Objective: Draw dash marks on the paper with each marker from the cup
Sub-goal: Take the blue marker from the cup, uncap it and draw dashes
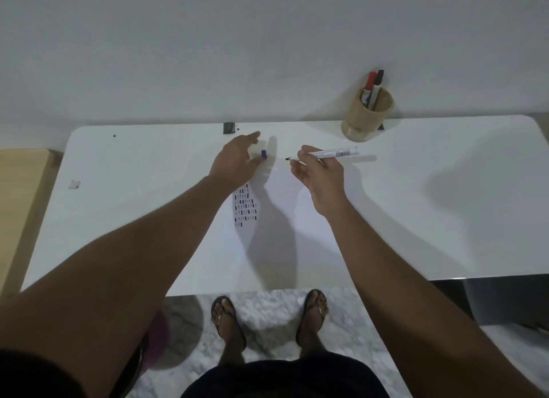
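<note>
**A:** Head view first, since it's the only one. What are the hands doing?

**B:** Right hand (pixel 319 172) pinches an uncapped marker (pixel 326 154) near its tip end, barrel lying almost level above the bench (pixel 416 204), nib pointing left. Left hand (pixel 237 160) is loosely spread over the top of the paper (pixel 285 219), with a small blue cap (pixel 263 154) at its fingertips; whether it's gripped or only touched I can't tell.

**A:** And the rest of the markers?

**B:** Two more stand in the cup (pixel 368 114) at the back right of the bench, one red-capped, one dark. Rows of dash marks (pixel 245 204) already sit on the paper just below the left hand.

**A:** How would that marker handle?

**B:** Light and rigid, I'd judge, with a smooth plastic barrel that could roll if laid down. Holding it close to the nib, as now, gives control for short strokes. The cap is tiny and easy to lose; it likely needs a firm push to seat.

**A:** The paper?

**B:** Thin and limp, probably slides unless the free hand pins it.
</note>
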